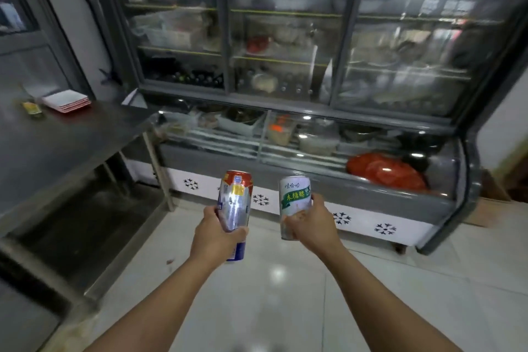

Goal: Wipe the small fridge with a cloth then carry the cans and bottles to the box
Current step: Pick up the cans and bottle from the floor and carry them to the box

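Note:
My left hand (215, 240) grips a tall silver can with a red top and blue base (235, 203), held upright and tilted a little. My right hand (313, 223) holds a shorter white can with a green label (294, 197), also upright. Both cans are held out in front of me at about waist height, a short gap between them, above the tiled floor. No cloth and no box can be seen.
A large glass-door display fridge (314, 111) full of food fills the wall ahead, with a red bag (385, 168) in its lower case. A steel table (57, 140) stands at the left with stacked white plates (67, 100). The floor is white tile (285, 280).

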The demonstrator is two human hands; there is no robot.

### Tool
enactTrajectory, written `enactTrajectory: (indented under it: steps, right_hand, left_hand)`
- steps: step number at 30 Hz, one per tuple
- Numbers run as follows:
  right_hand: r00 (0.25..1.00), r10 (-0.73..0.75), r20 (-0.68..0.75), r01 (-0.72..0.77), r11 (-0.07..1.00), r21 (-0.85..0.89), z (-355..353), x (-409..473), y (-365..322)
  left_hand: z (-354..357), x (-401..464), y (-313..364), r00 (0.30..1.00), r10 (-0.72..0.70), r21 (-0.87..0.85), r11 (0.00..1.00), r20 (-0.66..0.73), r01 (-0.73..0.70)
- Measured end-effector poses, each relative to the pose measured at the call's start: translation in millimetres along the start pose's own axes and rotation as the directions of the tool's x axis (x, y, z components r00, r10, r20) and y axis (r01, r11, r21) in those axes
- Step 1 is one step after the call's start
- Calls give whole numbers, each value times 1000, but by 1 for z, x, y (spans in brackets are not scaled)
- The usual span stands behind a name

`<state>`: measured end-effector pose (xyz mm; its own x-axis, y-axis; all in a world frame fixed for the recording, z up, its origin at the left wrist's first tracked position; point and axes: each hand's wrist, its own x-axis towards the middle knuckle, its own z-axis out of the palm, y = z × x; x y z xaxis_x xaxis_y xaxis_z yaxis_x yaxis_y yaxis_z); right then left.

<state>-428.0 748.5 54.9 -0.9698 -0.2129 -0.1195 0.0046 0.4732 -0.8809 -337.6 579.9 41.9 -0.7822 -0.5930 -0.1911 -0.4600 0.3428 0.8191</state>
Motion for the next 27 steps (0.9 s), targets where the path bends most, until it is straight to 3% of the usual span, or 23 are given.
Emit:
enactTrajectory:
  steps: [6, 11, 21, 27]
  right_hand:
    - [981, 89, -170, -95, 995, -29, -151, -38, 69]
    - [922, 158, -353, -172, 985, -8, -264, -81, 121]
    - [698, 334, -634, -347, 932, 110, -435, -142, 205]
    - [554, 398, -731, -417, 893, 170, -515, -142, 244]
  left_hand:
    - [124, -65, 77, 977, 138, -16, 990, 164, -137]
    - [223, -122, 142, 924, 247, -26, 968, 293, -250]
    - [393, -206, 244, 738, 362, -31, 906, 569, -421]
    - [484, -223, 300, 603, 429, -114, 865, 673, -488]
